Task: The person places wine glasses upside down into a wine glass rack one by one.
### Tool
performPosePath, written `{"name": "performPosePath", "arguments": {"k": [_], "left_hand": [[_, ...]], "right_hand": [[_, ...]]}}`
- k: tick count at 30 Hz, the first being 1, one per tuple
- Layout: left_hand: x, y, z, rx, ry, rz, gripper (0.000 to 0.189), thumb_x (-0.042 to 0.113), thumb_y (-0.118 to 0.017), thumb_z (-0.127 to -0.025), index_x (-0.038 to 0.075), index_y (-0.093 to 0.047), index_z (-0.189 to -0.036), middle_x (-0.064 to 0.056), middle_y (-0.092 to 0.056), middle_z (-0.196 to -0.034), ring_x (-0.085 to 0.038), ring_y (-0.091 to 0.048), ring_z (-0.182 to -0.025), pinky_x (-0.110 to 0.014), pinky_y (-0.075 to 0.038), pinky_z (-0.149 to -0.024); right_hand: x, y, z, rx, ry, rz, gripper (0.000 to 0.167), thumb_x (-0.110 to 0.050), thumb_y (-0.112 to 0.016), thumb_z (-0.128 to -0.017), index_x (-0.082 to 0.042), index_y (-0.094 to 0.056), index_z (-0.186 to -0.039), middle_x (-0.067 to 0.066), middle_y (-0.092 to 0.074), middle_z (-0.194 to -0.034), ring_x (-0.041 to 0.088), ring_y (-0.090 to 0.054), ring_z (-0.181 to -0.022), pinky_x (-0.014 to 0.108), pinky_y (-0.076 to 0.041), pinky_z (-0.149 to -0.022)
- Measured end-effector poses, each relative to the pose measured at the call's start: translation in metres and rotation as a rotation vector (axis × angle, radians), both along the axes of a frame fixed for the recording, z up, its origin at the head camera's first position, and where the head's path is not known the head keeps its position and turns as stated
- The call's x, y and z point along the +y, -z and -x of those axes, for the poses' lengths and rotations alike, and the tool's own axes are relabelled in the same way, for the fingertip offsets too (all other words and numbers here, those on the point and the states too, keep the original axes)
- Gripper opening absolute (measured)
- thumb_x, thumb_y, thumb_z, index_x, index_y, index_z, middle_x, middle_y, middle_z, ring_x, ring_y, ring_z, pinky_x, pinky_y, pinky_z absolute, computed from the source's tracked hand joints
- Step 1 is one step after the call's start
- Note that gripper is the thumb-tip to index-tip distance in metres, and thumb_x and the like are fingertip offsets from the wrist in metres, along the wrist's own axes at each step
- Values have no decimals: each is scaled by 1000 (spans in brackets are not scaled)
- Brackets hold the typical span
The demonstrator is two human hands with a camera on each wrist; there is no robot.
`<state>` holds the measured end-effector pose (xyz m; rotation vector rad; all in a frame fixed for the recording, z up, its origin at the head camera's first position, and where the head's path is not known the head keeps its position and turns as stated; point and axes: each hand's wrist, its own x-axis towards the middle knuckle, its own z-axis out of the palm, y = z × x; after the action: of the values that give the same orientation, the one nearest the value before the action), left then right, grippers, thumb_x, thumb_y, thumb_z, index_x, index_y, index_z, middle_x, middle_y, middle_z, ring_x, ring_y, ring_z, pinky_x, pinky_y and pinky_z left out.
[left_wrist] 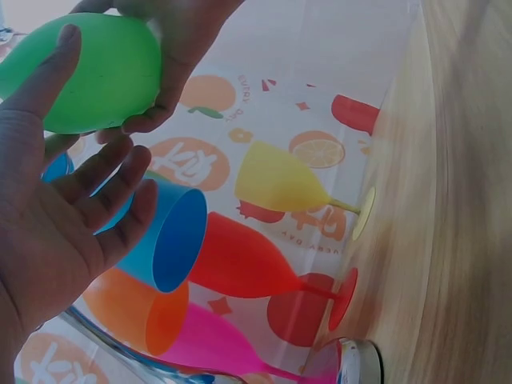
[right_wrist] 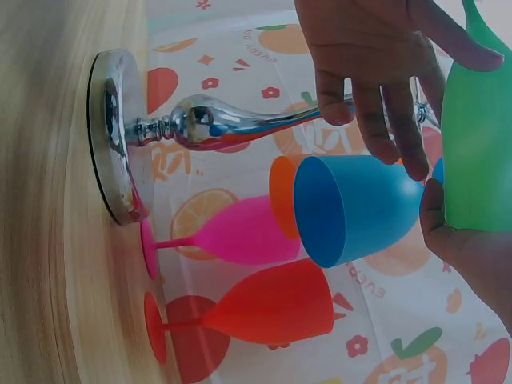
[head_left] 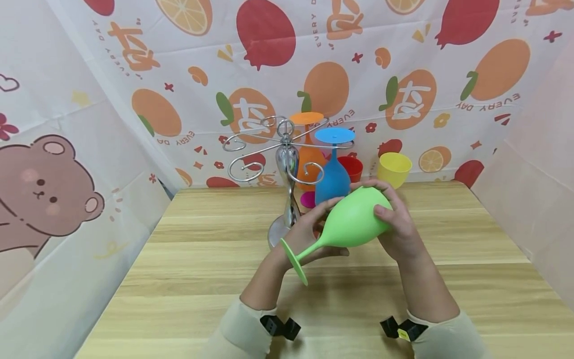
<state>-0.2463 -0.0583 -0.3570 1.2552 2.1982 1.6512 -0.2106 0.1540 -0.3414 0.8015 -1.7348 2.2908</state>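
A green plastic wine glass (head_left: 356, 219) is held tilted over the table, its foot toward the lower left and its bowl toward the right. My right hand (head_left: 400, 227) grips the bowl near the rim, thumb on the near side and fingers over the top. Against the bowl's other side lies the thumb of my left hand (left_wrist: 60, 188), whose other fingers stretch out loosely below it. Just behind is a chrome glass rack (head_left: 288, 164) with curled arms. A blue glass (head_left: 333, 184) and an orange glass (head_left: 309, 158) hang upside down from it.
At the back of the wooden table (head_left: 202, 269) stand a yellow glass (head_left: 394, 168), a red glass (right_wrist: 276, 304) and a pink glass (right_wrist: 244, 230), all upright. The rack's round base (head_left: 278, 232) sits left of them. Printed cloth (head_left: 188, 60) hangs behind the table.
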Motion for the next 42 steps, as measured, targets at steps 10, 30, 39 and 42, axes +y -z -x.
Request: {"name": "performPosePath", "arguments": {"k": [10, 30, 39, 42], "left_hand": [[-3, -5, 0, -8, -3, -2, 85, 7, -84, -76, 25, -42, -147, 4, -52, -140, -19, -53, -124, -33, -53, -96], [-15, -7, 5, -92, 94, -101, 78, 15, -81, -81, 17, -40, -147, -7, -46, -146, -27, -44, -135, -38, -51, -99], [-14, 1, 11, -75, 150, -319, 100, 67, -69, -73, 0, -42, -141, -19, -52, -136, -22, -51, -125, -43, -52, -98], [-15, 1, 11, -100, 139, -269, 107, 76, -63, -71, -1, -41, -141, -20, -54, -132, -17, -57, -118, -41, -52, -97]], "right_hand": [[3, 0, 1, 3, -1, -7, 41, -12, -48, -91, -11, -48, -132, 10, -50, -135, 28, -47, -123, 39, -55, -88], [13, 3, 3, 140, -151, -44, 60, -16, -73, -82, -13, -51, -137, 13, -52, -136, 32, -47, -125, 43, -57, -86], [14, 4, 0, 115, -209, -210, 77, -9, -79, -77, -4, -41, -144, 11, -52, -141, 31, -48, -127, 45, -56, -90], [13, 5, 0, 124, -217, -265, 80, -7, -80, -76, -1, -39, -145, 12, -54, -138, 29, -52, -124, 42, -53, -95]]}}
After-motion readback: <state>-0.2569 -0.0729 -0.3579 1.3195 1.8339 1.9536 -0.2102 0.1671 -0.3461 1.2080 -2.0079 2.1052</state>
